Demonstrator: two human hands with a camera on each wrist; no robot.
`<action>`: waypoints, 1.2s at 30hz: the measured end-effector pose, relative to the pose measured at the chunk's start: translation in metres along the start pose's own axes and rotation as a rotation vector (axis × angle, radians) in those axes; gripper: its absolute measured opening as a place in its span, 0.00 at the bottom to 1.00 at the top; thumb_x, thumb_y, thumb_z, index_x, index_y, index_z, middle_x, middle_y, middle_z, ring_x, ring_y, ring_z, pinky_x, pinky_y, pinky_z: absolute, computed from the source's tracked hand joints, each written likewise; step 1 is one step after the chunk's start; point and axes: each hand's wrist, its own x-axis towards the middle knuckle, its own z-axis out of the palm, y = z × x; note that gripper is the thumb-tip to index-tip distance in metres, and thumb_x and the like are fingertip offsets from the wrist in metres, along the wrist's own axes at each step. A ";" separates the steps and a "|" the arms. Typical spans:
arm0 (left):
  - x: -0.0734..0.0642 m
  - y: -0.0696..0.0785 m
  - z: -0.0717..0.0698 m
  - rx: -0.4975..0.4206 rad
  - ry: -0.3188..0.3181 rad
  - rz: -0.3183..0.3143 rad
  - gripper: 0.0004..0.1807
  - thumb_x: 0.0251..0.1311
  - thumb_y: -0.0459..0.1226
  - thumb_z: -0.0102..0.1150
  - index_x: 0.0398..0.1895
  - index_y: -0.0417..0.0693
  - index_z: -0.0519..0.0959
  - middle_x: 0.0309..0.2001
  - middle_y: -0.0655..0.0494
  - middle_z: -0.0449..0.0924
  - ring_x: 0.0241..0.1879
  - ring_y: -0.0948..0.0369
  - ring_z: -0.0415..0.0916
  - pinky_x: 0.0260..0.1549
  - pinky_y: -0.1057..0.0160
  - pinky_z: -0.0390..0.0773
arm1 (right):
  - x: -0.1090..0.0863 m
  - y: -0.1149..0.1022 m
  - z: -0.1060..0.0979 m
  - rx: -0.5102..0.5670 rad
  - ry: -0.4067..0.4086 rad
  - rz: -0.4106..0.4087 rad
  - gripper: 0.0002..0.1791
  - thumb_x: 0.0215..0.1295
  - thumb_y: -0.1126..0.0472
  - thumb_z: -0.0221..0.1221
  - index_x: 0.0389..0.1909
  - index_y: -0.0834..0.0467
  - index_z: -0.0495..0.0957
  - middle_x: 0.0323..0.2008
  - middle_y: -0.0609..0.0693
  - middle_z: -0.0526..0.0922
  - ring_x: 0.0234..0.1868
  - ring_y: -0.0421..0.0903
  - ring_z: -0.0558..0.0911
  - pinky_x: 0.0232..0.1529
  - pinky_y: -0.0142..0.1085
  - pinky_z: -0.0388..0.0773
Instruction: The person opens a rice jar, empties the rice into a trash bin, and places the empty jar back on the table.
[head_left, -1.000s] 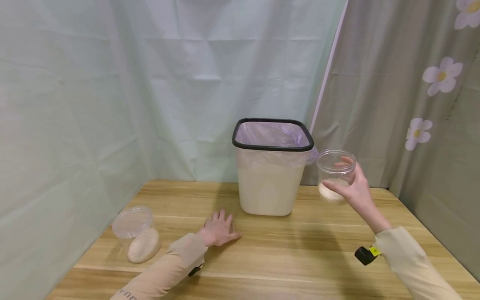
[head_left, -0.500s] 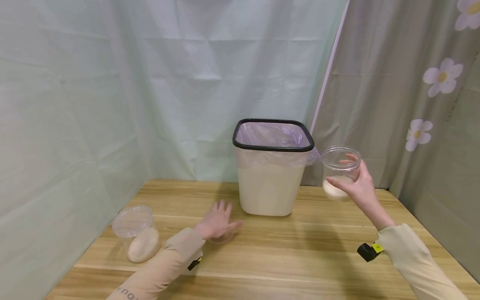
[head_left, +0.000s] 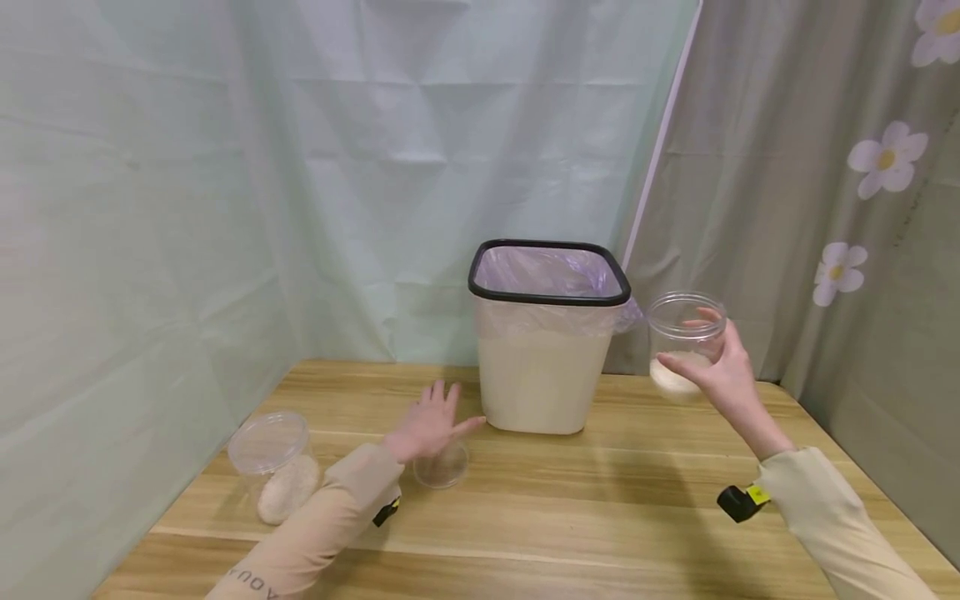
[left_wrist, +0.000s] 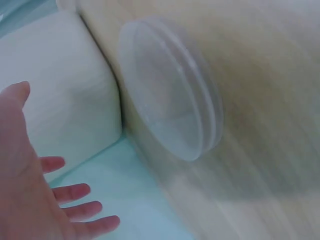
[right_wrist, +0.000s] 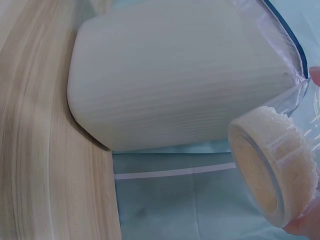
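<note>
Left hand's off the lid, right hand's still got the jar

So the left hand (head_left: 429, 425) has just slid to the far side of the lid (head_left: 442, 473), which now shows flat on the desk (head_left: 570, 517), near and left of the bin (head_left: 538, 371). Its fingers are spread wide and hold nothing, so that hand looks free now. The right hand (head_left: 726, 368) has its thumb and fingers curled round the lidless jar (head_left: 678, 343), roughly upright in the air right of the bin, a touch further right than a second ago. White grains (head_left: 673, 380) sit in its bottom, so I'd say nothing's tipping out. The second jar (head_left: 276, 468) stays put at left.
</note>
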 end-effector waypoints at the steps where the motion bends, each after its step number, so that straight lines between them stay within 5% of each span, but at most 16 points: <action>1: 0.001 0.000 -0.001 -0.004 0.034 0.011 0.43 0.58 0.61 0.43 0.61 0.32 0.58 0.57 0.30 0.56 0.55 0.39 0.57 0.44 0.43 0.66 | 0.000 0.000 0.000 0.001 -0.002 0.002 0.46 0.47 0.64 0.68 0.65 0.57 0.52 0.55 0.59 0.67 0.53 0.55 0.68 0.48 0.52 0.61; 8: 0.011 -0.001 -0.015 -0.012 0.282 0.100 0.38 0.56 0.56 0.52 0.53 0.29 0.62 0.44 0.37 0.64 0.41 0.46 0.64 0.35 0.51 0.70 | 0.001 -0.002 -0.001 0.001 -0.006 0.011 0.46 0.48 0.63 0.68 0.65 0.56 0.52 0.55 0.57 0.67 0.53 0.55 0.67 0.48 0.53 0.61; 16: 0.025 0.001 -0.038 -0.028 0.423 0.169 0.35 0.57 0.53 0.53 0.51 0.29 0.62 0.43 0.36 0.64 0.41 0.44 0.63 0.37 0.50 0.68 | 0.003 -0.002 -0.005 -0.001 0.007 -0.001 0.45 0.48 0.64 0.68 0.65 0.56 0.52 0.55 0.56 0.67 0.52 0.48 0.69 0.49 0.48 0.63; 21: 0.031 0.001 -0.051 -0.056 0.453 0.178 0.33 0.59 0.53 0.50 0.50 0.30 0.62 0.43 0.38 0.63 0.42 0.45 0.62 0.39 0.51 0.67 | 0.004 -0.005 -0.008 -0.010 0.012 -0.002 0.45 0.48 0.64 0.68 0.65 0.56 0.52 0.54 0.52 0.68 0.51 0.45 0.70 0.47 0.40 0.64; 36: 0.042 0.004 -0.086 -0.085 0.481 0.158 0.34 0.60 0.54 0.48 0.53 0.32 0.59 0.43 0.39 0.61 0.39 0.47 0.61 0.36 0.53 0.67 | 0.011 -0.017 -0.014 0.004 0.012 0.001 0.46 0.47 0.60 0.69 0.64 0.55 0.53 0.56 0.55 0.67 0.53 0.50 0.68 0.51 0.54 0.59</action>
